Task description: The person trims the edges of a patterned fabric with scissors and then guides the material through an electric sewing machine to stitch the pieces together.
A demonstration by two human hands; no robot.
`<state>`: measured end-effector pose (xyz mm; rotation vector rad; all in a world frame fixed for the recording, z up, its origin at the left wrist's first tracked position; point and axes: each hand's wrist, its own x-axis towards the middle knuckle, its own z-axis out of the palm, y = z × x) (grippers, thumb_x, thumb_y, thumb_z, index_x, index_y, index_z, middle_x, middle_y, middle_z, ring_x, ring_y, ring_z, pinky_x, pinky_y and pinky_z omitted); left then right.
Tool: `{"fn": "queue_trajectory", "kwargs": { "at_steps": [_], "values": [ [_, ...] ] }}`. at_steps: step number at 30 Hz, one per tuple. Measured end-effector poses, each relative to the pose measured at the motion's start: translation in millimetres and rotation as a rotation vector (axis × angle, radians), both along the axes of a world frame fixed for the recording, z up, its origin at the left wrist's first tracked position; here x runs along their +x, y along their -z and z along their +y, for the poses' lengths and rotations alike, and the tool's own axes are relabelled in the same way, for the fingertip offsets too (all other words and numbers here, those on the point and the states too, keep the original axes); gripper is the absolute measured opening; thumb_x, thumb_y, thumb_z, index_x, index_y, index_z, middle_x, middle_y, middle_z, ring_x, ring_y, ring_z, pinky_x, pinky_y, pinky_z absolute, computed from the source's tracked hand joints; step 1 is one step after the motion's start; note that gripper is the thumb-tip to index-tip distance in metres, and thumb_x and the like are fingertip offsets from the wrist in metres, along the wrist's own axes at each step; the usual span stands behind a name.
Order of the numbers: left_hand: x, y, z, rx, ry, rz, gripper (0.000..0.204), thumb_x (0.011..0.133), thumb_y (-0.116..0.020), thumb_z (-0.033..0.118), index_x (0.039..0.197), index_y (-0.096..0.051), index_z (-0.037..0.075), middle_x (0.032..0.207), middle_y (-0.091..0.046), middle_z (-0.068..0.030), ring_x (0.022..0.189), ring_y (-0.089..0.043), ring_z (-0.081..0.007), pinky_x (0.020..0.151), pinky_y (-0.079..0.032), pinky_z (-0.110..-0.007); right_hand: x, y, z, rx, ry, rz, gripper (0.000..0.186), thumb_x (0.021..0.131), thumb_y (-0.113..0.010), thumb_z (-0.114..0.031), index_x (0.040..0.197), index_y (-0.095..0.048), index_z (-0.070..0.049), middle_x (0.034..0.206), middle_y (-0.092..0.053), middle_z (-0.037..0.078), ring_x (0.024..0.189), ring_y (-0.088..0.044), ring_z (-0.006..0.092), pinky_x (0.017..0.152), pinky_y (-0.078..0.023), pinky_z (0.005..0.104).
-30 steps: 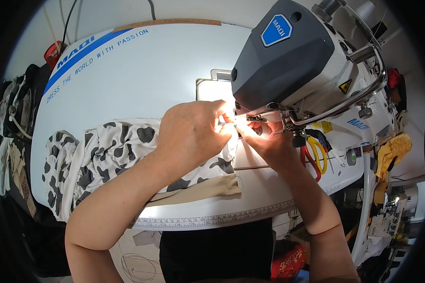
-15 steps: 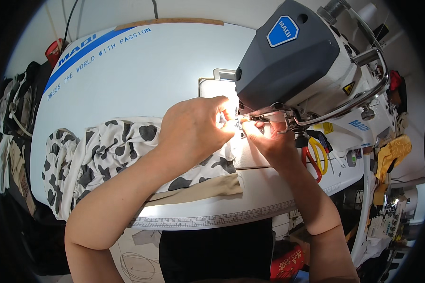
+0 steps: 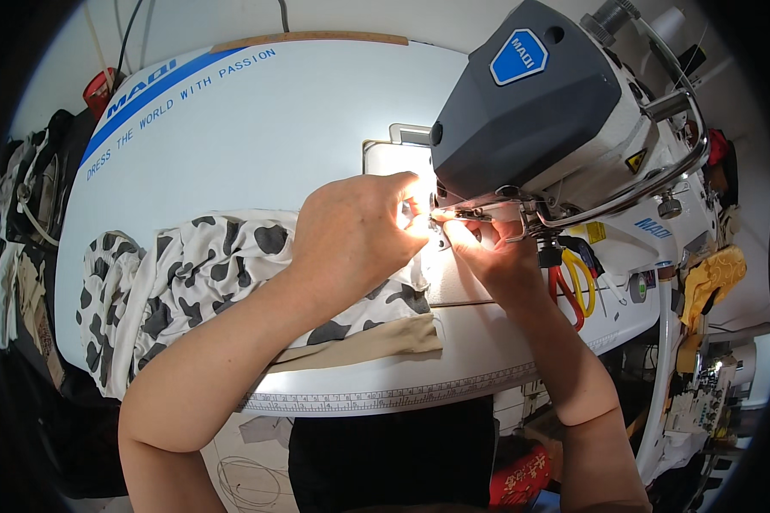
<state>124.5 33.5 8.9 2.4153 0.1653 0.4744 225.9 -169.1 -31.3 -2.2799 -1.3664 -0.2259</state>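
Observation:
My left hand [image 3: 359,224] is at the needle area of a sewing machine [image 3: 522,120], its thumb and fingertips pinched together under the bright lamp. From the other side my right hand [image 3: 494,261] reaches in, its fingers also closed, close beside the presser parts. Glare and small size hide what the fingertips hold. White cloth with black cow-like patches [image 3: 222,265] lies bunched under and left of my left forearm. A beige fabric piece [image 3: 368,344] is along its near side.
The white machine table [image 3: 257,137] has a printed ruler [image 3: 385,399] along its near edge. Tools with red and yellow handles [image 3: 583,282] lie right of my right hand. A thin metal rod [image 3: 697,154] curves around the machine head. Dark garments [image 3: 38,205] hang at the far left.
The whole view has shifted very slightly. Both hands stay at the needle area, with only tiny fingertip movement; the cloth lies as before.

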Motion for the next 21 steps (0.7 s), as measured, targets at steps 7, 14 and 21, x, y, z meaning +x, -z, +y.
{"fn": "queue_trajectory", "kwargs": {
  "at_steps": [7,14,21],
  "values": [
    [0.0,2.5,1.1,0.015,0.009,-0.010,0.020,0.075,-0.075,0.016,0.092,-0.069,0.009,0.076,-0.070,-0.0125,0.070,-0.067,-0.0355,0.063,-0.052,-0.044,1.1,3.3,-0.3,-0.008,0.008,0.015,0.032,0.084,-0.077,0.003,0.113,-0.063,-0.003,0.108,-0.068,0.005,0.092,-0.060,0.0119,0.086,-0.053,0.0278],
    [0.9,0.1,-0.5,0.014,0.002,0.009,0.020,0.075,-0.075,0.017,0.092,-0.070,0.008,0.077,-0.071,-0.0128,0.071,-0.067,-0.0353,0.063,-0.052,-0.044,1.7,0.8,-0.5,0.033,0.018,0.167,0.036,0.085,-0.075,0.006,0.116,-0.061,-0.002,0.106,-0.066,0.004,0.089,-0.055,0.0100,0.089,-0.051,0.0278],
    [0.4,1.0,-0.2,0.021,-0.012,-0.009,0.019,0.075,-0.074,0.018,0.089,-0.070,0.006,0.078,-0.071,-0.0133,0.072,-0.068,-0.0357,0.064,-0.052,-0.044,3.3,6.3,-0.7,0.042,-0.005,0.140,0.038,0.084,-0.073,0.008,0.118,-0.059,-0.002,0.108,-0.065,0.005,0.089,-0.054,0.0095,0.089,-0.051,0.0278]
  ]
}}
